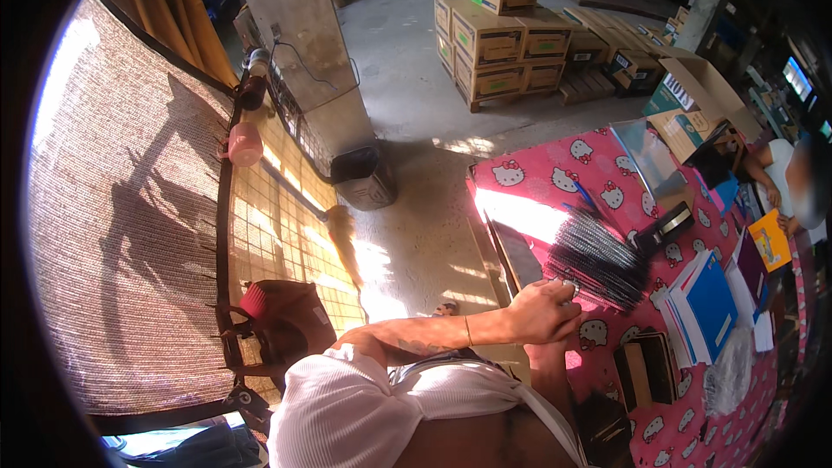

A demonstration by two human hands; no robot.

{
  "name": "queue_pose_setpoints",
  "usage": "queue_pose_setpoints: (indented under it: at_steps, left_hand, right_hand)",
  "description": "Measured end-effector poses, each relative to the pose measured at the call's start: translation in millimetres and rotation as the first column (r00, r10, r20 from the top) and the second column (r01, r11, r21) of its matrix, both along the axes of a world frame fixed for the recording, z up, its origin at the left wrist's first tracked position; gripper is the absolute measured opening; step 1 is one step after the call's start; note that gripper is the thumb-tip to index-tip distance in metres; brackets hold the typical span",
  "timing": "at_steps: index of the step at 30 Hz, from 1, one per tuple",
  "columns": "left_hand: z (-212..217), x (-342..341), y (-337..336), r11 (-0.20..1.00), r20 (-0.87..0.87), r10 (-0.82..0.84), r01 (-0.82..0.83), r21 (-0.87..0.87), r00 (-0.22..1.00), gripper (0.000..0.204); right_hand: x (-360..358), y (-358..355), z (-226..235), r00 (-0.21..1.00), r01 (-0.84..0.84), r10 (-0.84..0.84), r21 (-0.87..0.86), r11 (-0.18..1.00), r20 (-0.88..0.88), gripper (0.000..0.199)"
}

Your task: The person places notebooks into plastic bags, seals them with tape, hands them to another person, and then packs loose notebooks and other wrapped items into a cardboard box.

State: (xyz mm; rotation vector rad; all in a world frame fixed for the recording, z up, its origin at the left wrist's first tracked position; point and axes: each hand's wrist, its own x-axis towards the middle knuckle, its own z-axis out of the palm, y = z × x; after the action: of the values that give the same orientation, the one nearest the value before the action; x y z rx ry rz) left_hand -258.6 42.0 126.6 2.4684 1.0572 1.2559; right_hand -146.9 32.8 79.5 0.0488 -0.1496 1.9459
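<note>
My left hand (539, 312) reaches across from the left, a thin band round its wrist. Its fingers are curled in a pinch, with a ring or small shiny bit at the knuckles; what they hold is too small to make out. Right below it, against the table edge, is my right hand (546, 352), its fingers mostly hidden behind the left. Just beyond both hands lies a bundle of black ridged plastic coils (598, 258) on the pink cartoon-print tablecloth (593, 334).
A black device (666, 227), blue-covered books (712, 308), an open box (646, 370) and clear plastic wrap (728, 377) lie on the table. Another person (784, 178) handles an orange booklet (770, 238) at right. A bin (362, 178), a broom (340, 230) and stacked cartons (490, 39) stand beyond.
</note>
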Motion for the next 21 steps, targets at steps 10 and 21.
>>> queue_pose_setpoints:
  at_steps: [10,21]
  left_hand:
    - [17.3,-230.9,126.8,0.866,-0.06,0.497,-0.499,-0.025,0.865,0.061]
    - [-55.9,-210.7,251.6,0.926,-0.11,0.339,-0.352,-0.137,0.934,0.069]
  right_hand:
    - [-87.0,74.7,26.1,0.71,-0.076,0.093,-0.055,0.996,0.698,0.066]
    - [39.3,12.1,-11.7,0.388,0.692,-0.312,-0.051,0.72,0.867,0.035]
